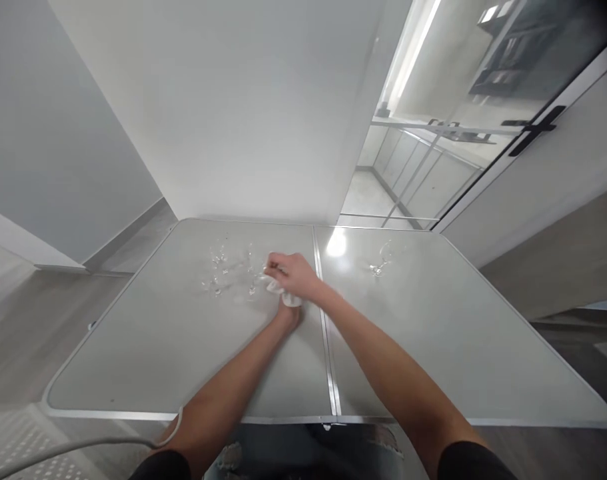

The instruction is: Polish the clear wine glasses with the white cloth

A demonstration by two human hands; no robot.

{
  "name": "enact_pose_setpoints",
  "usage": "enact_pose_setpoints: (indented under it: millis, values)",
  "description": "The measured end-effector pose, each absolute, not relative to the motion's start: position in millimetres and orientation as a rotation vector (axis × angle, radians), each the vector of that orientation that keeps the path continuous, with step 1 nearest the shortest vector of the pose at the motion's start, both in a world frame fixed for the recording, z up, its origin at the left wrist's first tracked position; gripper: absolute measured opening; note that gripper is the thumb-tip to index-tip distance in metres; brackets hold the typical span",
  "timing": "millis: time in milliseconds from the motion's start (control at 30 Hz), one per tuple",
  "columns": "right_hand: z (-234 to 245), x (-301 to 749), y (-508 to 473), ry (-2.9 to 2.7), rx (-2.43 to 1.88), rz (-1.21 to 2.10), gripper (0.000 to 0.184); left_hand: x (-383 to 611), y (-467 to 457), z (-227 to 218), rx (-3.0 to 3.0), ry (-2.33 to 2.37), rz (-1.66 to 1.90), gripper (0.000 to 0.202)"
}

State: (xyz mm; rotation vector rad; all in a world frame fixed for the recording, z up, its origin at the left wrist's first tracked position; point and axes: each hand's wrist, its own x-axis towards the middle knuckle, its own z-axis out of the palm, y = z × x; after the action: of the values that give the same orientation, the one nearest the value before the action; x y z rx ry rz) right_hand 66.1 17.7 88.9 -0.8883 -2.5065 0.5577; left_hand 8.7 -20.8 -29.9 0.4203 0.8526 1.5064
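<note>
My right hand (294, 273) reaches across above my left hand (289, 316), near the middle of the table. Its fingers are curled in a pinch; what lies between them is too small and blurred to make out. A crumpled white cloth (291, 299) shows just under the right hand, at the left hand's grip. The left fingers are mostly hidden behind the cloth and the right hand. Several clear, stemmed-looking glass pieces (218, 257) are on the table to the left of my hands. Another clear glass piece (377, 270) is on the right half; its outline is faint.
The pale folding table (183, 360) has a metal seam (328, 353) down its middle and a metal rim. A white wall (223, 120) rises behind it. At right is a glass door with a black handle (536, 130). A light cable (98, 441) runs beside my left arm.
</note>
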Motion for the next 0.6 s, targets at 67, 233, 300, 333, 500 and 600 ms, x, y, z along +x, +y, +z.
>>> enact_pose_setpoints:
  millis: [67, 233, 300, 333, 500, 600]
  values:
    - [101, 112, 26, -2.301, -0.739, 0.986, 0.026, 9, -15, -27, 0.363, 0.801, 1.494, 0.025]
    - [102, 201, 25, -2.185, -0.744, 1.504, 0.025, 4, -28, -11, 0.525, 0.459, 1.068, 0.073]
    - [89, 213, 18, -2.131, -0.798, 1.579, 0.027, 7, -39, -8, 0.682, 0.477, 0.947, 0.077]
    - [81, 216, 14, -2.1, -0.816, 1.599, 0.027, 9, -43, -7, 0.749, 0.511, 0.914, 0.079]
    - [42, 212, -1, -1.568, -0.819, 1.61, 0.046, 20, -45, -11, 0.823, 0.75, 1.149, 0.064]
    - [28, 204, -5, -1.384, -0.763, 1.641, 0.072, 21, -40, -13, 0.861, 0.874, 1.312, 0.062]
